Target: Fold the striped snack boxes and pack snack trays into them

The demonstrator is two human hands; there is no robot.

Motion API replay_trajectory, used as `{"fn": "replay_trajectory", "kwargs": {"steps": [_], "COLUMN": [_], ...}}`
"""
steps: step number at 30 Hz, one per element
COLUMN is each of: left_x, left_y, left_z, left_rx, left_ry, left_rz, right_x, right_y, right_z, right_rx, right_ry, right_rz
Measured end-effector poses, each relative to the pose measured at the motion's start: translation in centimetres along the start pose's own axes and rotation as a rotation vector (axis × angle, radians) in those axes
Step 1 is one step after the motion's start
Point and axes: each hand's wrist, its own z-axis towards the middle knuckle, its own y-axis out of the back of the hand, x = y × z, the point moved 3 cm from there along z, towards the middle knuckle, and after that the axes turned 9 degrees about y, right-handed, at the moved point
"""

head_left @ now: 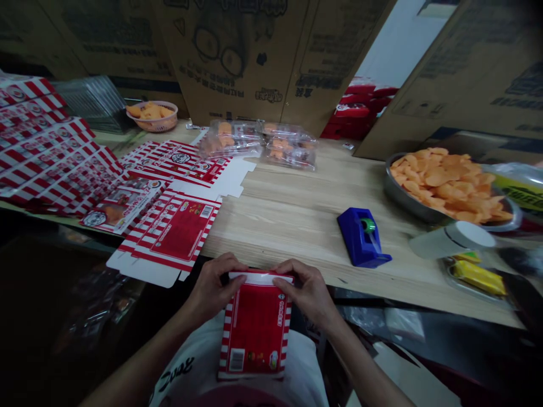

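A red-and-white striped cardboard box (258, 328) rests upright against my body, its printed back with a barcode facing me. My left hand (219, 285) pinches the upper left corner, thumb on the white flap (259, 278) at the top edge. At the upper right corner my right hand (304, 288) grips the same box, thumb on the flap and fingers behind. Both hands are closed on it. Whatever may be inside the box is hidden. Just beyond my hands runs the front edge of the wooden table (280, 220).
Flattened striped cartons (182, 226) lie at left beside stacked boxes (51, 141). Clear bags (288, 147) and a pink basket (156, 117) stand behind. To the right are a blue tape dispenser (360, 240), a metal bowl (396, 195) of orange chip-like pieces and a white cylinder (452, 240).
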Motion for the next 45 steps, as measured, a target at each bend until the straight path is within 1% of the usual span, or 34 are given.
{"fn": "replay_trajectory", "kwargs": {"steps": [3, 7, 9, 11, 14, 16, 17, 19, 22, 24, 25, 29, 31, 33, 35, 37, 38, 40, 43, 45], "left_x": [-0.3, -0.6, -0.7, -1.0, -1.7, -1.8, -1.7, -1.4, -1.2, -1.4, -1.6, -2.6, -2.6, -2.4, -2.0, -1.9, -1.9, -2.1, -2.3, -2.1], "left_y": [0.5, 0.9, 0.8, 0.7, 0.3, 0.0, -0.1, -0.1, -0.1, -0.2, -0.3, -0.8, -1.0, -1.0, -1.1, -1.2, -1.3, -1.6, -2.3, -2.8], "left_z": [1.2, 2.9, 3.3, 3.3, 2.5, 1.9, 1.8, 2.1, 3.2, 3.9, 4.1, 3.7, 3.4, 3.7, 4.4, 5.2, 5.5, 5.8, 5.0, 4.0], "left_rx": [0.054, 0.151, 0.183, 0.174, 0.113, 0.094, 0.097, 0.131, 0.256, 0.312, 0.306, 0.175, 0.151, 0.183, 0.255, 0.337, 0.359, 0.334, 0.183, 0.113], "left_ry": [0.031, 0.105, 0.109, 0.05, -0.091, -0.136, -0.129, -0.067, 0.042, 0.057, 0.045, -0.083, -0.1, -0.051, 0.004, 0.024, 0.019, -0.025, -0.147, -0.207], "left_rz": [-0.014, -0.068, -0.06, -0.022, 0.039, 0.054, 0.059, 0.065, 0.031, 0.023, 0.042, 0.153, 0.15, 0.131, 0.118, 0.093, 0.09, 0.12, 0.2, 0.195], "right_x": [0.7, 1.2, 1.2, 1.1, 1.2, 1.3, 1.4, 1.5, 1.6, 1.5, 1.5, 1.2, 1.1, 1.3, 1.5, 1.6, 1.6, 1.5, 1.0, 0.5], "right_y": [0.5, 0.8, 0.9, 1.0, 1.1, 1.2, 1.3, 1.4, 1.7, 1.9, 2.0, 2.3, 2.3, 2.3, 2.2, 2.2, 2.3, 2.4, 2.7, 2.8], "right_z": [0.7, 1.7, 2.0, 1.9, 1.4, 1.2, 1.1, 1.4, 2.2, 2.6, 2.7, 2.3, 2.0, 1.9, 2.0, 2.3, 2.5, 2.6, 2.4, 1.8], "right_rx": [0.03, 0.051, 0.059, 0.058, 0.051, 0.05, 0.057, 0.096, 0.193, 0.209, 0.196, 0.125, 0.105, 0.105, 0.139, 0.182, 0.194, 0.181, 0.126, 0.089], "right_ry": [-0.034, -0.077, -0.095, -0.081, 0.008, 0.057, 0.065, 0.05, -0.005, -0.016, -0.007, 0.07, 0.091, 0.093, 0.076, 0.048, 0.037, 0.044, 0.093, 0.101], "right_rz": [-0.025, 0.056, 0.077, 0.07, 0.045, 0.03, 0.027, 0.029, 0.023, -0.009, -0.027, -0.051, -0.032, -0.012, -0.005, -0.004, -0.003, 0.005, 0.031, 0.056]}}
